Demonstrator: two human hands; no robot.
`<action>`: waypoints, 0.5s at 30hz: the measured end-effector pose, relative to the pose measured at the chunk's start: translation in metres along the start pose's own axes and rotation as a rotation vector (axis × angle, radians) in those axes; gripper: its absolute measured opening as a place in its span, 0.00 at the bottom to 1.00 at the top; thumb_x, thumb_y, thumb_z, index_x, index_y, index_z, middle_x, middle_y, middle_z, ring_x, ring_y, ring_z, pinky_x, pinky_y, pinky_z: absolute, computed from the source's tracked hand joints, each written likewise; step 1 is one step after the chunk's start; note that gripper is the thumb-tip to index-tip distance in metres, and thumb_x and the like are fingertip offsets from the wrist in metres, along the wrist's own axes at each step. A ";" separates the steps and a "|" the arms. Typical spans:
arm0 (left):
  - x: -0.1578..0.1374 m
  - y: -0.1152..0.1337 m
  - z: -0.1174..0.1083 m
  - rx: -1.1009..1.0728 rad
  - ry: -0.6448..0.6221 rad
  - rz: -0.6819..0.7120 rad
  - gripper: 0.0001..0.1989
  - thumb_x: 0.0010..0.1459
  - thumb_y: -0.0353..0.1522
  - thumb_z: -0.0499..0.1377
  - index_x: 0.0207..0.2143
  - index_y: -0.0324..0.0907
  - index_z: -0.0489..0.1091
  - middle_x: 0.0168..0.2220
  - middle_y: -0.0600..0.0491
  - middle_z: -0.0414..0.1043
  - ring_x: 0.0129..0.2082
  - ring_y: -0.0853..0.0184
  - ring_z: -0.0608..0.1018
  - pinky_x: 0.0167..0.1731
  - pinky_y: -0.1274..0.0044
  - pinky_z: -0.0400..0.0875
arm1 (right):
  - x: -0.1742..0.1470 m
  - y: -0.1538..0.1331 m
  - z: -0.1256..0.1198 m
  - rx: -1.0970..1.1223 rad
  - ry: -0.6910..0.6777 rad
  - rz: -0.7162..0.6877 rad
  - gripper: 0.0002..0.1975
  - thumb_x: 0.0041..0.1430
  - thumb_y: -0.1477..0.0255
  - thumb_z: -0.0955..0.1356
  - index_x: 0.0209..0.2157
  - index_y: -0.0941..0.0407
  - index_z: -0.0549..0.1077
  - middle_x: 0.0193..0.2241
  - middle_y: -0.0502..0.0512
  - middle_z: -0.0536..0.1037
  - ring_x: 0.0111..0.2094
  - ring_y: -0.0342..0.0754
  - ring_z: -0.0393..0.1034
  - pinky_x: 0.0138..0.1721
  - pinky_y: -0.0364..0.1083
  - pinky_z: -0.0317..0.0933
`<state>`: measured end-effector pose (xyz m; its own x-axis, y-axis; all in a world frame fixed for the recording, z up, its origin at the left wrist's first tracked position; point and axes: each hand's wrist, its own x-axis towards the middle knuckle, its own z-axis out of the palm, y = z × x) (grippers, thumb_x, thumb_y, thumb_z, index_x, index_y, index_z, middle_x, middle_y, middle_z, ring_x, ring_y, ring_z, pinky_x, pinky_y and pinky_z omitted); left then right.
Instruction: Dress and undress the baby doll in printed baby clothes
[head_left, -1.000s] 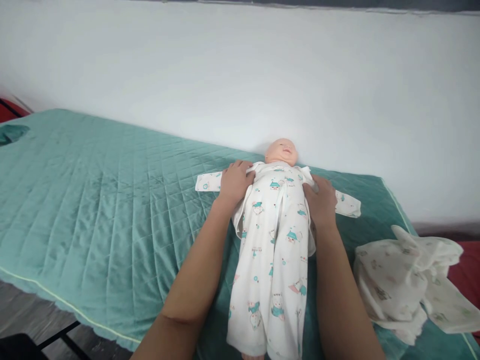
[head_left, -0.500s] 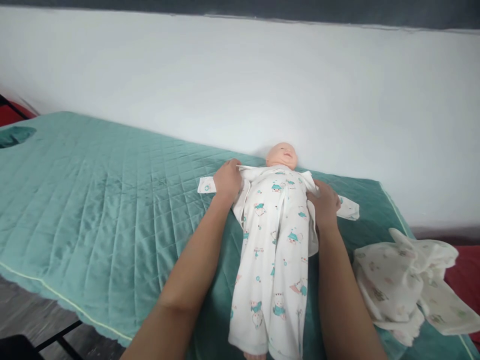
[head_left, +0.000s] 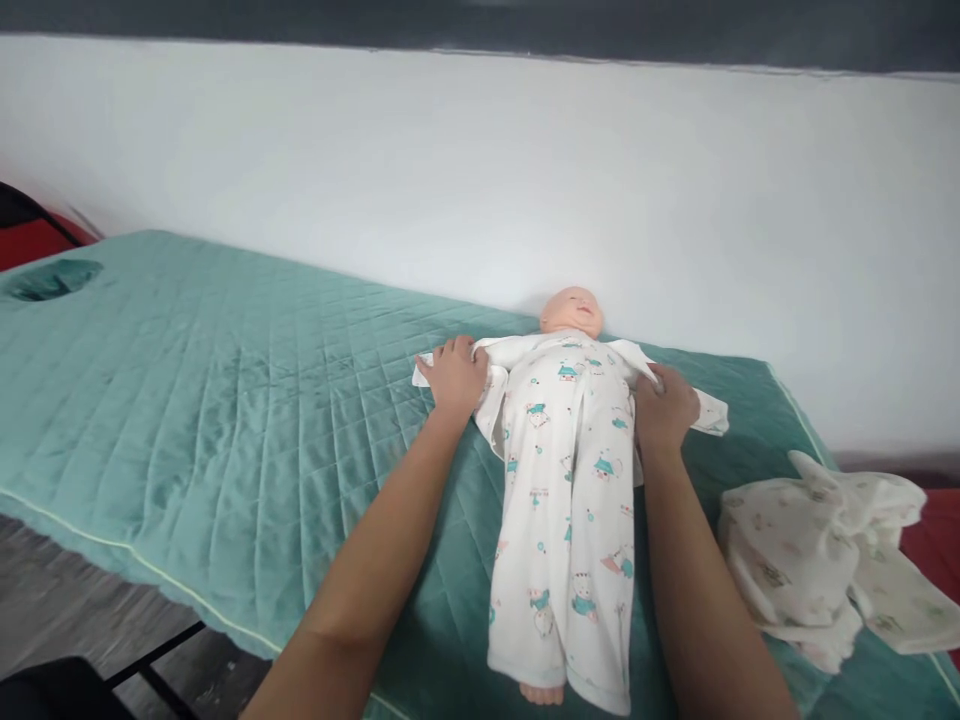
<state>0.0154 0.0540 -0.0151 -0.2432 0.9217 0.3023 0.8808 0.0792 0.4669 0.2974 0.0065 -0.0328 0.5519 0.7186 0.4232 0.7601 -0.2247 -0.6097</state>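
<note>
A baby doll lies on its back, head toward the wall. Over its body is a white baby romper printed with small animals and teal figures. The doll's toes peek out below one leg opening. My left hand rests on the sleeve at the left of the picture, its fingers apart. On the other side, my right hand is closed on the romper's fabric near the shoulder. A sleeve end sticks out beyond each hand. The doll's arms are hidden by cloth and hands.
A teal quilted cover lies over the bed, with a face hole at its far left. A crumpled white printed cloth lies at the right edge, beside something red. Behind is a white wall.
My left hand's fingers have spread from a closed grip and now lie over the sleeve. My right hand still grips the fabric. The view has shifted slightly.
</note>
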 end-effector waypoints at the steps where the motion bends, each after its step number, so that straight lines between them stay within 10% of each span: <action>1: -0.003 0.000 -0.001 -0.003 -0.009 -0.016 0.16 0.65 0.38 0.49 0.50 0.46 0.71 0.52 0.46 0.76 0.56 0.51 0.72 0.63 0.49 0.47 | 0.000 -0.003 0.001 -0.022 0.017 0.022 0.22 0.57 0.66 0.60 0.47 0.56 0.78 0.49 0.62 0.79 0.53 0.60 0.67 0.60 0.63 0.50; 11: -0.007 0.001 -0.002 -0.031 -0.062 -0.037 0.18 0.64 0.40 0.50 0.51 0.48 0.71 0.54 0.46 0.75 0.56 0.53 0.72 0.64 0.52 0.49 | 0.033 0.014 -0.018 -0.064 -0.043 0.106 0.23 0.51 0.75 0.61 0.44 0.57 0.81 0.42 0.62 0.80 0.41 0.56 0.72 0.46 0.53 0.63; 15: -0.005 0.001 0.001 -0.054 -0.056 -0.019 0.17 0.64 0.40 0.50 0.49 0.48 0.72 0.52 0.46 0.76 0.55 0.53 0.73 0.62 0.52 0.52 | 0.025 0.011 -0.018 -0.100 -0.034 -0.014 0.22 0.51 0.77 0.61 0.43 0.54 0.81 0.48 0.58 0.79 0.48 0.57 0.69 0.56 0.58 0.57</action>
<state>0.0178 0.0498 -0.0168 -0.2355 0.9402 0.2462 0.8527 0.0783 0.5165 0.3260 0.0102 -0.0164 0.5305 0.7436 0.4070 0.7989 -0.2780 -0.5334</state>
